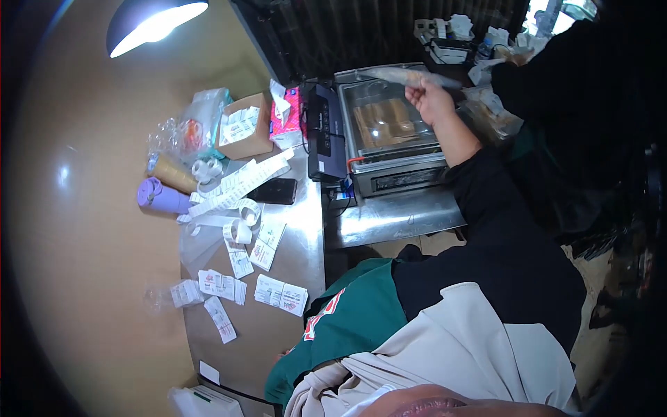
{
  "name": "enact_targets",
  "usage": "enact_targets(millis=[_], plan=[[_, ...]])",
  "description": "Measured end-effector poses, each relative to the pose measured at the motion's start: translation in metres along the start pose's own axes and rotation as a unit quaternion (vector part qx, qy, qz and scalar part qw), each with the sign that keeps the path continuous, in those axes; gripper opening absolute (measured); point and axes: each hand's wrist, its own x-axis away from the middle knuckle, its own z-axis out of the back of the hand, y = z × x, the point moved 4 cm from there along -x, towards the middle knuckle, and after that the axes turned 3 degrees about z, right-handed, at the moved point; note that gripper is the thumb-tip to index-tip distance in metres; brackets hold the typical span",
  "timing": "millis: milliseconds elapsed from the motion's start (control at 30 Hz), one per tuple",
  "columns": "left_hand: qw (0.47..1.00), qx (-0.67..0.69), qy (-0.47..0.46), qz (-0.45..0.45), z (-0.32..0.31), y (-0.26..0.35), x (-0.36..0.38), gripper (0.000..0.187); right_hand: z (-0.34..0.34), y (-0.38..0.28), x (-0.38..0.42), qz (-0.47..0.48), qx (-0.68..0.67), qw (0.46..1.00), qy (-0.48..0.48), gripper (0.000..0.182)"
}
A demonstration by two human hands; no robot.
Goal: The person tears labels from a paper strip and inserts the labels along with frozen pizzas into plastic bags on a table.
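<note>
My right hand reaches out in a black sleeve, its fingers closed on the edge of a clear plastic packet. The packet is above the far part of a metal machine with a transparent lid. Brown flat pieces lie under that lid. Of my left hand only a small patch of skin shows beside the green apron; its fingers are hidden.
Left of the machine, a steel table bears labels, a phone, a purple bottle, a tissue box and a cardboard box. A person in black stands at the upper right. A lamp hangs above.
</note>
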Motion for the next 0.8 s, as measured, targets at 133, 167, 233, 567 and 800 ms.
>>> enact_targets(millis=[133, 167, 233, 567, 800], plan=[[1.0, -0.005, 0.003, 0.004, 0.007, -0.005, 0.006, 0.024, 0.053, 0.082, -0.013, -0.132, 0.108, 0.981, 0.097, 0.019], [1.0, -0.009, 0.004, 0.005, 0.008, -0.007, 0.008, 0.024, 0.057, 0.092, -0.007, -0.153, 0.135, 0.974, 0.103, 0.019], [1.0, -0.011, 0.006, 0.006, 0.011, -0.01, 0.012, 0.024, 0.056, 0.102, -0.002, -0.169, 0.169, 0.965, 0.107, 0.019], [0.996, 0.003, -0.063, 0.062, 0.01, -0.029, 0.025, 0.024, 0.049, 0.096, 0.028, -0.139, 0.2, 0.951, 0.188, 0.023], [0.998, 0.021, 0.048, -0.028, 0.027, -0.006, 0.017, 0.024, 0.004, 0.163, 0.11, 0.18, 0.313, 0.931, -0.063, 0.019]])
